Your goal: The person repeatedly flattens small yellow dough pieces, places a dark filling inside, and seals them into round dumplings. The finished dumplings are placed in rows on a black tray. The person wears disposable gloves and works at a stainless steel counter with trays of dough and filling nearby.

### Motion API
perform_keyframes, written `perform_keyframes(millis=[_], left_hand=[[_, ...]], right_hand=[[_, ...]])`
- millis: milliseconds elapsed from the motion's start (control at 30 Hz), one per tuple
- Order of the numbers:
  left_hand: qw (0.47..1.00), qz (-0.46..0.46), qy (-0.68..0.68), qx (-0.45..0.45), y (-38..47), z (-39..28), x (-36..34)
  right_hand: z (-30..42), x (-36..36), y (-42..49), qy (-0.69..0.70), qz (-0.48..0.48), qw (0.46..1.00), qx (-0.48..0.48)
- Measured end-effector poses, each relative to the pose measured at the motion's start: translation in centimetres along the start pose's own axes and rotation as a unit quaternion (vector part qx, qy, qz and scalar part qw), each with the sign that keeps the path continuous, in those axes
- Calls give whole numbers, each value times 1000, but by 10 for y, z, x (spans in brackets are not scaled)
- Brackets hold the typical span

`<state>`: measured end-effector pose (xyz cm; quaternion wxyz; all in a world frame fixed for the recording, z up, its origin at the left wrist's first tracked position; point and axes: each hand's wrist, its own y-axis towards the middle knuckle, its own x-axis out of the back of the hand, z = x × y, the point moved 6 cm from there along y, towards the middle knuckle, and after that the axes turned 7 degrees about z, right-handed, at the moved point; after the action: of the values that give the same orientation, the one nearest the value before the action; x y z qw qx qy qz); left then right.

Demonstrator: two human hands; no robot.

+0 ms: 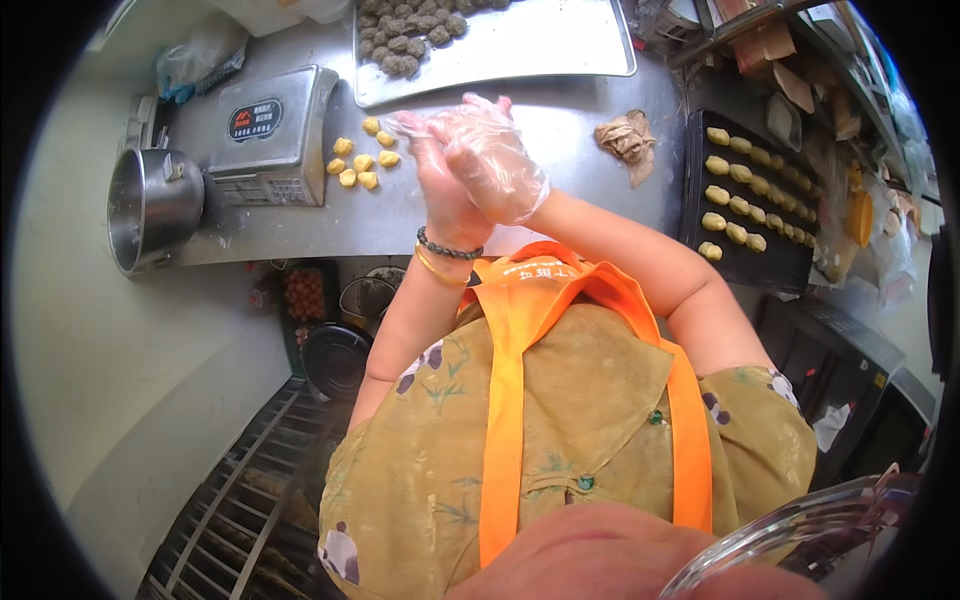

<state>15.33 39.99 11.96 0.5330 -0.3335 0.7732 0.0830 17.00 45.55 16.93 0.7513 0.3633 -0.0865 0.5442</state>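
Note:
My right hand [499,154], in a clear plastic glove, lies over my left hand [442,184], palms pressed together above the steel table. Whatever may be between the palms is hidden. A bead bracelet and a gold bangle circle the left wrist. Just left of the hands lie several small yellow dough balls [363,162]. Beyond the fingertips, a metal tray [540,45] holds many dark, rough balls [397,37] at its left side. On the right, rows of pale yellow shaped dough pieces [739,172] sit on a black baking tray [697,202].
A digital scale [262,135] stands left of the dough balls, with a steel pot [154,210] beside it at the table's left end. A crumpled brown cloth [627,144] lies between my right arm and the black tray. Plastic bags [199,60] sit at the back left.

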Motion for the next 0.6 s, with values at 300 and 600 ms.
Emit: perform_keyframes(millis=[300,600], left_hand=[[987,-36,2,160,-13,33,5],[981,174,-5,83,19,58,48]], right_hand=[[-20,10,-33,98,46,994,12],[-42,4,-33,19,-66,997,-20]])
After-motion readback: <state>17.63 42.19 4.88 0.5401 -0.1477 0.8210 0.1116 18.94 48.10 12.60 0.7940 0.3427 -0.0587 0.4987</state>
